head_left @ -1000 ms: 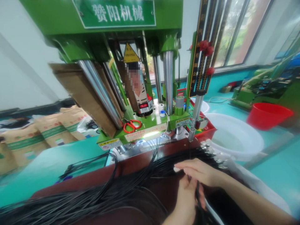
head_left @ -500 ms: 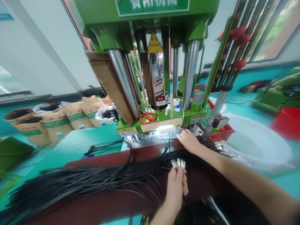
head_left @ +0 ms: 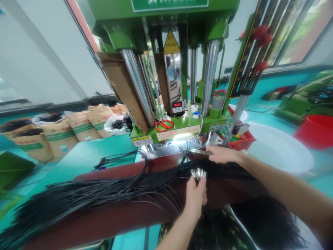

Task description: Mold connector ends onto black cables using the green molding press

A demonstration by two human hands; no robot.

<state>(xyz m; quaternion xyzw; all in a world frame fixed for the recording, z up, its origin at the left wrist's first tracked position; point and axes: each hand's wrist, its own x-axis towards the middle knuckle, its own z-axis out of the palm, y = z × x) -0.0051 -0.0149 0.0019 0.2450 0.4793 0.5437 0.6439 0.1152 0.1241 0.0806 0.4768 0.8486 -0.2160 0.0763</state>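
Observation:
My left hand (head_left: pixel 195 194) is closed round a bunch of black cables, whose silver metal ends (head_left: pixel 198 173) fan out above the thumb and fingers. To its upper right, my right hand (head_left: pixel 221 154) grips slim metal tweezers (head_left: pixel 199 151) that point left, in front of the press's lit metal bed (head_left: pixel 170 148). Several thin cables run up from a thick bundle of black cables (head_left: pixel 99 194) to this bed. The bundle lies across a dark red surface (head_left: pixel 109 222) and passes behind my left hand.
The green press (head_left: pixel 166 21) stands straight ahead, with red-handled scissors (head_left: pixel 164 125) on its lower plate. Paper sacks (head_left: pixel 57 135) stand at the left. At the right are a large white tub (head_left: pixel 278 147) and a red bucket (head_left: pixel 314 132).
My right hand has moved right, away from the press bed, and the tweezers now show clearly. My left hand keeps its hold on the cables, nearly in place. The view has shifted slightly.

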